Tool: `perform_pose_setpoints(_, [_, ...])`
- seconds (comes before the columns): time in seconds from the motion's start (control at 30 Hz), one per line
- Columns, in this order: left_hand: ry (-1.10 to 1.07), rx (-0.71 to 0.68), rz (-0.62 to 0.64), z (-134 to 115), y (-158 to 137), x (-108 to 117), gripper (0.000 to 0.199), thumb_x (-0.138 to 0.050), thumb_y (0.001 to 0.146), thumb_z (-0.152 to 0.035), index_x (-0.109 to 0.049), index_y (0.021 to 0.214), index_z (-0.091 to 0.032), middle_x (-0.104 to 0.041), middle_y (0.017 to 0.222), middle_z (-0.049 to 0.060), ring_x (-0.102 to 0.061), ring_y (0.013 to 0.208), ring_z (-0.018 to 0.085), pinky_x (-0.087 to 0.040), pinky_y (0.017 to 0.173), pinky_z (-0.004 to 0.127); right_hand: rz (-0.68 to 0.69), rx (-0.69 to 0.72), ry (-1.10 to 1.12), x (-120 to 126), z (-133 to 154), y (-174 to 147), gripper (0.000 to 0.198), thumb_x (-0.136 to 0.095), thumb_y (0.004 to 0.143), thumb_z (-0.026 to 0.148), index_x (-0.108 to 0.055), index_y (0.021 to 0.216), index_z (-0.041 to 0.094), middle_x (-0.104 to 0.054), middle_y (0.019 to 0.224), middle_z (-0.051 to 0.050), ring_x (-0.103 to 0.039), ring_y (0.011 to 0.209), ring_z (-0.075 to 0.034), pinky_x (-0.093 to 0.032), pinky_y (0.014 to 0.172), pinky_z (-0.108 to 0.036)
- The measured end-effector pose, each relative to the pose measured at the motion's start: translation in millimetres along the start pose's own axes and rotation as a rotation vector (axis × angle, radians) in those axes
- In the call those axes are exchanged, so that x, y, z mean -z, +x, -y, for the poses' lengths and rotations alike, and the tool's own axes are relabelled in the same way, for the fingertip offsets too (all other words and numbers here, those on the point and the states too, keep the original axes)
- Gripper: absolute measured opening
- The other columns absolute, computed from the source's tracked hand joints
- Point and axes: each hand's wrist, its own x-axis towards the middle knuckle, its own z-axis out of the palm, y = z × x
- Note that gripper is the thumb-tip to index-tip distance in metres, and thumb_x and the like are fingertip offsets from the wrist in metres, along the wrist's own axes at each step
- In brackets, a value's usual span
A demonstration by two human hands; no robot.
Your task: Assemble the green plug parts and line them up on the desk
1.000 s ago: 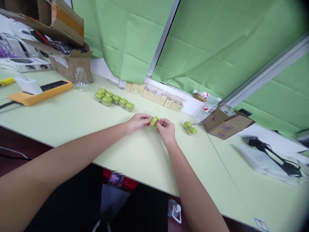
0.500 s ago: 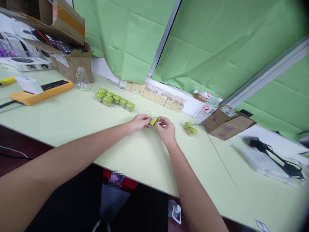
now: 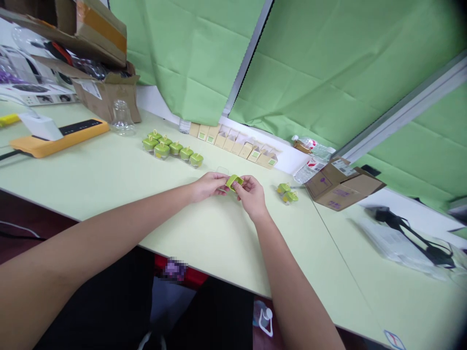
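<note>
Between my hands, above the middle of the table (image 3: 204,228), is a small green lid (image 3: 234,182) with its hollow side showing. My right hand (image 3: 251,195) grips it from the right, thumb at its opening. My left hand (image 3: 210,185) is closed on a small clear plastic cup (image 3: 222,170), of which only the upper edge shows; its fingertips come up against the lid. Several small clear containers with green lids (image 3: 161,150) stand grouped behind my left hand. Two more green-lidded containers (image 3: 287,192) sit to the right of my right hand.
Small cardboard boxes (image 3: 239,144) line the wall. Plastic bottles (image 3: 311,160) and an open carton (image 3: 337,187) are at the right. On the left lie an orange power strip (image 3: 78,130), a clear jar (image 3: 122,118) and a large cardboard box (image 3: 109,95).
The green lid has turned a little in my right fingers, so more of its hollow side shows. My left hand has barely moved.
</note>
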Motion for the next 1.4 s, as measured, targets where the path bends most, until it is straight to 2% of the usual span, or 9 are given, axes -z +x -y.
perform_pose_setpoints(0.27, [-0.133, 0.072, 0.130, 0, -1, 6, 0.028, -0.081, 0.074, -0.028, -0.074, 0.096, -0.013, -0.073, 0.101, 0.011, -0.069, 0.085, 0.016, -0.055, 0.084, 0.031, 0.047, 0.049, 0.048, -1, 9, -4, 0.038, -0.077, 0.070, 0.047, -0.053, 0.085, 0.022, -0.059, 0.081, 0.002, -0.050, 0.054, -0.009, -0.042, 0.044, -0.023])
perform_pose_setpoints(0.43, [-0.096, 0.063, 0.105, 1, 0, 7, 0.025, -0.081, 0.073, -0.025, -0.075, 0.093, -0.011, -0.074, 0.098, 0.011, -0.069, 0.087, 0.017, -0.055, 0.089, 0.032, 0.058, 0.040, 0.056, -1, 12, -5, 0.039, -0.079, 0.068, 0.046, -0.054, 0.084, 0.022, -0.059, 0.082, 0.002, -0.053, 0.056, -0.009, -0.045, 0.046, -0.023])
perform_pose_setpoints(0.6, [-0.024, -0.016, 0.061, 0, 0, 3, 0.031, -0.084, 0.070, -0.030, -0.073, 0.088, -0.008, -0.073, 0.087, 0.011, -0.069, 0.076, 0.016, -0.055, 0.083, 0.032, 0.103, 0.002, 0.116, -1, 10, -4, 0.037, -0.080, 0.068, 0.045, -0.060, 0.086, 0.020, -0.063, 0.087, 0.000, -0.061, 0.067, -0.013, -0.054, 0.057, -0.027])
perform_pose_setpoints(0.77, [-0.004, -0.091, 0.009, -3, -2, -2, 0.038, -0.085, 0.069, -0.038, -0.069, 0.083, -0.007, -0.070, 0.076, 0.008, -0.066, 0.071, 0.014, -0.055, 0.080, 0.034, 0.130, 0.032, 0.190, -2, 8, -4, 0.034, -0.079, 0.071, 0.045, -0.062, 0.088, 0.021, -0.066, 0.090, 0.000, -0.064, 0.074, -0.014, -0.059, 0.071, -0.033])
perform_pose_setpoints(1.1, [0.037, -0.079, -0.013, -4, -2, -2, 0.035, -0.084, 0.069, -0.038, -0.068, 0.082, -0.010, -0.066, 0.075, 0.005, -0.060, 0.066, 0.011, -0.048, 0.067, 0.027, 0.119, 0.035, 0.197, -3, 12, -5, 0.032, -0.080, 0.071, 0.043, -0.061, 0.086, 0.021, -0.065, 0.091, 0.000, -0.065, 0.075, -0.015, -0.061, 0.069, -0.034])
perform_pose_setpoints(1.4, [0.097, -0.056, -0.026, -5, -3, -2, 0.035, -0.083, 0.069, -0.039, -0.069, 0.083, -0.011, -0.065, 0.076, 0.005, -0.058, 0.068, 0.011, -0.043, 0.064, 0.026, 0.108, 0.013, 0.196, -4, 13, -5, 0.034, -0.081, 0.069, 0.042, -0.061, 0.085, 0.021, -0.064, 0.090, 0.000, -0.066, 0.075, -0.015, -0.061, 0.067, -0.034])
